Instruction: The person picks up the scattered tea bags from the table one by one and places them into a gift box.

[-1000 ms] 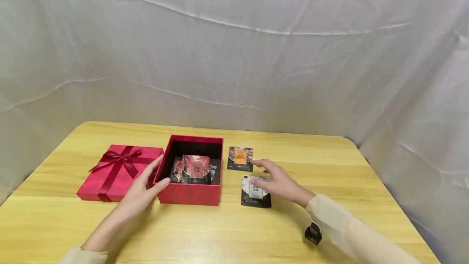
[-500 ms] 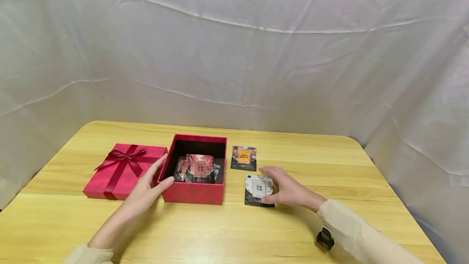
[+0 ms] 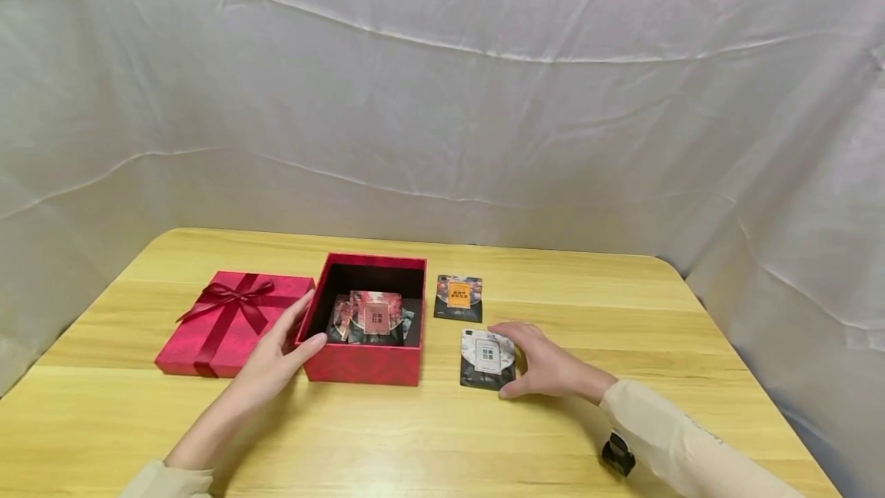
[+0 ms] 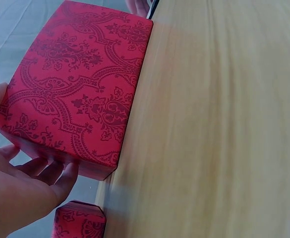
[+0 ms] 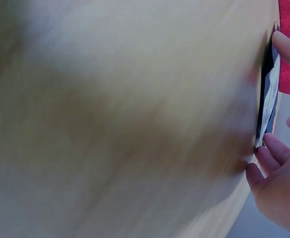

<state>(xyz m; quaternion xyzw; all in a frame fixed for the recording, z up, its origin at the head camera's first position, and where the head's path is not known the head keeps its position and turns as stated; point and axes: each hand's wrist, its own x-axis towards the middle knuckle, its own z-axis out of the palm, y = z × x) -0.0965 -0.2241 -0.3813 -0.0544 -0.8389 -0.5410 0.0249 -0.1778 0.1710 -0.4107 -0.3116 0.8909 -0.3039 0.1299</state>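
Head: right hand (image 3: 545, 363) arched at white-labelled packet (image 3: 485, 358).

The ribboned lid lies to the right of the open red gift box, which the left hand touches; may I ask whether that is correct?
Not quite: the head view shows the ribboned lid to the left of the open red gift box, which the left hand does touch.

Right hand (image 3: 549, 365) has dropped nearer the person, away from the orange packet (image 3: 459, 298). A second ago: index finger at that packet's right edge, thumb across the top of the white packet's (image 3: 487, 360) label. Now thumb at white packet's near edge, index at its far edge; label uncovered.
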